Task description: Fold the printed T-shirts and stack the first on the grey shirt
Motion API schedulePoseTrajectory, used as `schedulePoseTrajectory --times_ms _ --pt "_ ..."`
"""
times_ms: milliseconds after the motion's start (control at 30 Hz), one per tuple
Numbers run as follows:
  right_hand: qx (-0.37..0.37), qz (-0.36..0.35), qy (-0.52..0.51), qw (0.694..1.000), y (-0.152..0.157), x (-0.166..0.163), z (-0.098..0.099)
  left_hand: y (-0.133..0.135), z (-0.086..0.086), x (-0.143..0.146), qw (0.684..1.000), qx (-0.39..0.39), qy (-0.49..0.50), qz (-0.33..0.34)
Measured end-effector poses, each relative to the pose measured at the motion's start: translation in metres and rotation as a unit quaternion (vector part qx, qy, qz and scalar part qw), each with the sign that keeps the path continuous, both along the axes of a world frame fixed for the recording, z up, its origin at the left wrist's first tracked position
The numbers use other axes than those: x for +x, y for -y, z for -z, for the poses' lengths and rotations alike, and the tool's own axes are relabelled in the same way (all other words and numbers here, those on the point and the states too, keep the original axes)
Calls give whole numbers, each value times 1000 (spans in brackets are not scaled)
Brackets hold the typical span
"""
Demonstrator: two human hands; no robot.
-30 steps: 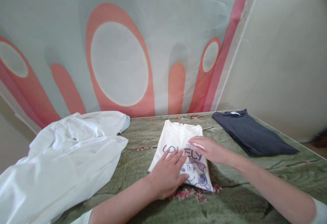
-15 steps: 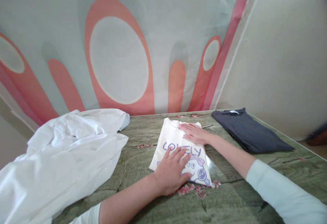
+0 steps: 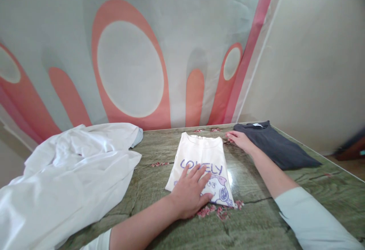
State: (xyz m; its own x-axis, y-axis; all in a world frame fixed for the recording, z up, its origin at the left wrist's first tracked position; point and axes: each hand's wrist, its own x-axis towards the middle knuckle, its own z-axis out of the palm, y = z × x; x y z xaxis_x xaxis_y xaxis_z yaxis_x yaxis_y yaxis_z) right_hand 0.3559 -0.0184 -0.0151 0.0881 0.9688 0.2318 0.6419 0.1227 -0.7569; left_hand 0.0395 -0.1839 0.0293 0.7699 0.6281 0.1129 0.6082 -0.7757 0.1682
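Observation:
A folded cream T-shirt [image 3: 201,145] with "LOVELY" lettering and a purple cartoon print lies flat on the table, its neckline toward the wall. My left hand [image 3: 191,193] rests on its lower front with fingers spread, covering part of the lettering and print. Beyond the shirt's upper right corner is my right hand [image 3: 241,140], apart from the shirt. Its fingers are loosely curled together and I see nothing in them. It overlaps the near-left edge of a folded dark grey T-shirt [image 3: 279,147]; whether they touch, I cannot tell.
A large loose pile of white cloth [image 3: 85,174] covers the left of the table. The wood-patterned table top [image 3: 262,219] has printed pink flowers and ends at a wall hung with a grey and coral backdrop [image 3: 176,52]. A plain wall [image 3: 319,60] stands at the right.
My right hand has left the cream shirt's upper right and moved right, its flat fingers now curled. My left hand stays on the shirt. The view has shifted slightly.

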Motion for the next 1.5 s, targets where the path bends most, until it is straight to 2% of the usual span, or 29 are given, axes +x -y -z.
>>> schedulePoseTrajectory --times_ms 267,567,667,767,867,933,1000,1100,1267,1500 --pt "28 -31 77 996 -3 -21 9 -2 -1 1 1000 -1 -6 0" --pt "49 47 131 989 -4 -38 8 -1 -5 1 1000 -25 12 11" --pt "50 74 125 988 3 -37 3 -11 -5 -7 998 -46 47 18" --pt "35 69 116 990 22 -34 -2 -35 1 -25 990 -41 126 -45" --pt "-1 5 105 994 54 -34 -4 -64 9 -49 966 -31 202 -159" --pt "-40 -56 86 994 77 -36 -5 -79 14 -63 945 -67 227 -225" --pt "-73 -96 77 990 97 -39 -5 -90 18 -73 927 -110 246 -260" --pt "-101 -112 87 985 115 -43 -7 -99 22 -76 914 -133 276 -268" --pt "-113 -92 116 982 118 -50 -7 -103 24 -69 911 -131 288 -266" --pt "-119 -42 146 981 123 -61 -11 -90 14 -62 941 -107 190 -257"
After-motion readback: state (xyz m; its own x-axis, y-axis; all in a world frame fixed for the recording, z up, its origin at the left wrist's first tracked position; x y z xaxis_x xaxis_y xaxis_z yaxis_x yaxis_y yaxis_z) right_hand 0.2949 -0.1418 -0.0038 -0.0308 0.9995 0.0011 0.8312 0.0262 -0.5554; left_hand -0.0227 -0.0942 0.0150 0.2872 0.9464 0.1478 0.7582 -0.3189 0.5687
